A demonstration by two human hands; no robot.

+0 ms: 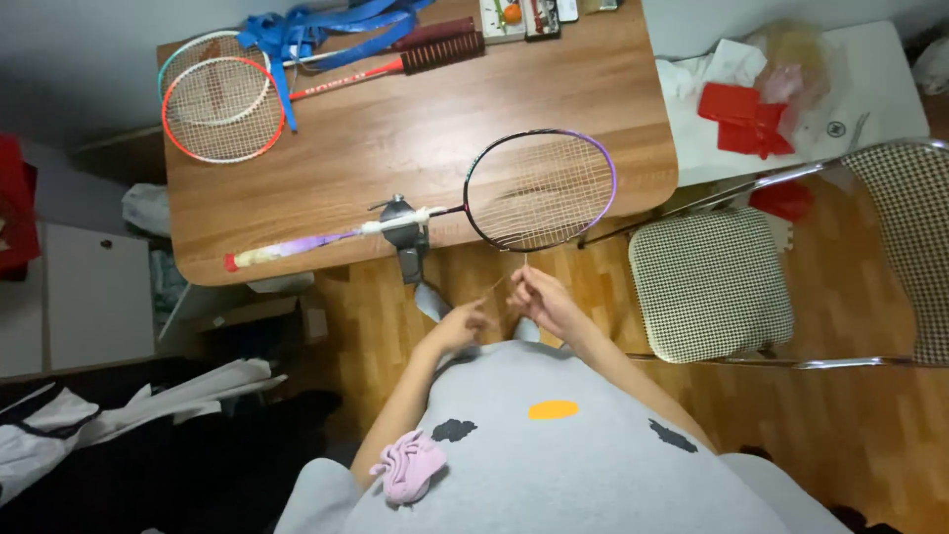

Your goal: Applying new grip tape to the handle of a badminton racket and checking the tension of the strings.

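A black and purple badminton racket [539, 188] lies across the front edge of a wooden table [395, 129], its shaft held in a grey clamp [405, 232]. The racket head juts past the table's edge. A thin loose string [504, 277] hangs from the bottom of the head. My right hand [544, 302] pinches this string just below the frame. My left hand [460, 324] is beside it, fingers curled and pointing toward the string; whether it touches the string I cannot tell.
Two more rackets [222, 104] and blue straps [316, 25] lie at the table's back left. A checked metal chair [712, 282] stands to the right, near a white table [860, 89] with red items. Dark and white cloth [129, 415] lies on the floor at left.
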